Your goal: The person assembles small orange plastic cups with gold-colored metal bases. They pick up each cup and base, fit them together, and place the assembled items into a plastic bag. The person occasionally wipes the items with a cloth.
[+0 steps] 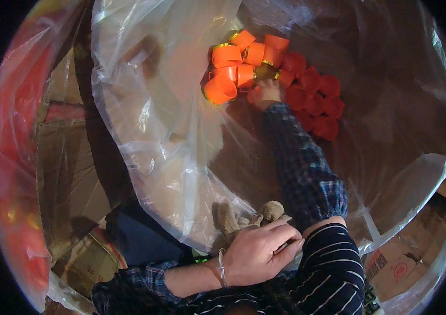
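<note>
While the right hand (268,92) is lowered into the clear plastic liner (152,136), the orange cups (226,54) are found in a loose cluster toward the liner's far middle; several are laid on their sides, and gold bands are seen on some; those at the cluster's right (315,104) are seen in a deeper red, packed close together. The right hand is placed among the cups, its fingers partly hidden; whether a cup is pinched cannot be told. The left hand (262,254) is held at the liner's near edge, thumb drawn toward bent fingers; whether anything is gripped cannot be told; just beyond it, at the same edge, a soft grey-brown bundle (228,218) is seen; a metal bracelet (222,268) is worn at the left wrist. The right forearm is covered by a plaid sleeve (299,157); left of the liner, brown cardboard (68,163) is noted; right of its near edge, a cardboard box (399,268) is partly seen.
</note>
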`<state>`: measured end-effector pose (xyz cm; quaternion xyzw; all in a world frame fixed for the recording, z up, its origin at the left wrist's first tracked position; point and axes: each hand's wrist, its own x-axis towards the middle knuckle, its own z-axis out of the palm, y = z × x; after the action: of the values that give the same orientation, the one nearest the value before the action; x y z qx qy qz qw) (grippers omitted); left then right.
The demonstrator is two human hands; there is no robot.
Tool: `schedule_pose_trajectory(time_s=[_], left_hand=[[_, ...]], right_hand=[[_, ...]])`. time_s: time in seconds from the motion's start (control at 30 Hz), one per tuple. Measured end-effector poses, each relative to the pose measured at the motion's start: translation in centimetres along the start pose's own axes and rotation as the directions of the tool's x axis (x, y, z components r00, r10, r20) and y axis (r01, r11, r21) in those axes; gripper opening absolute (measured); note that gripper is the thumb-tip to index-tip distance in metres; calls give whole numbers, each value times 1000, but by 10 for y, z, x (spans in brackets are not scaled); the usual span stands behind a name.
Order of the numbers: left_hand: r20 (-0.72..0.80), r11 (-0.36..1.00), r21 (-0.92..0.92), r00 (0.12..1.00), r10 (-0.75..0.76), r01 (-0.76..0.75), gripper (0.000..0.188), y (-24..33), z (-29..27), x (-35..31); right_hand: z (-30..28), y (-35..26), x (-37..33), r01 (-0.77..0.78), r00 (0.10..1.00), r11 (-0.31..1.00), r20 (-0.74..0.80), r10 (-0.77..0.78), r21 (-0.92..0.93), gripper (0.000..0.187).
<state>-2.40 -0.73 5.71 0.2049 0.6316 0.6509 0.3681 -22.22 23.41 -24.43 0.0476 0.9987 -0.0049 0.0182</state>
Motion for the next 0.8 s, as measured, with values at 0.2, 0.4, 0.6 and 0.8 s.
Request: schedule_pose_trajectory(time_s=[0.2, 0.4, 0.6, 0.8], left_hand=[[-3, 999, -8, 999, 37, -37, 17, 3, 2, 3], [-15, 1000, 15, 1000, 19, -19, 14, 3, 9, 6], [-2, 995, 33, 995, -98, 98, 12, 4, 9, 13], [-13, 997, -7, 997, -79, 79, 12, 2, 10, 16]], right_hand=[[-28, 133, -18, -135, 991, 976, -37, 130, -173, 42], [-53, 122, 15, -155, 969, 965, -158, 190, 214, 49], [-36, 17, 97, -26, 922, 982, -375, 96, 187, 54], [14, 73, 102, -376, 914, 779, 341, 222, 501, 56]])
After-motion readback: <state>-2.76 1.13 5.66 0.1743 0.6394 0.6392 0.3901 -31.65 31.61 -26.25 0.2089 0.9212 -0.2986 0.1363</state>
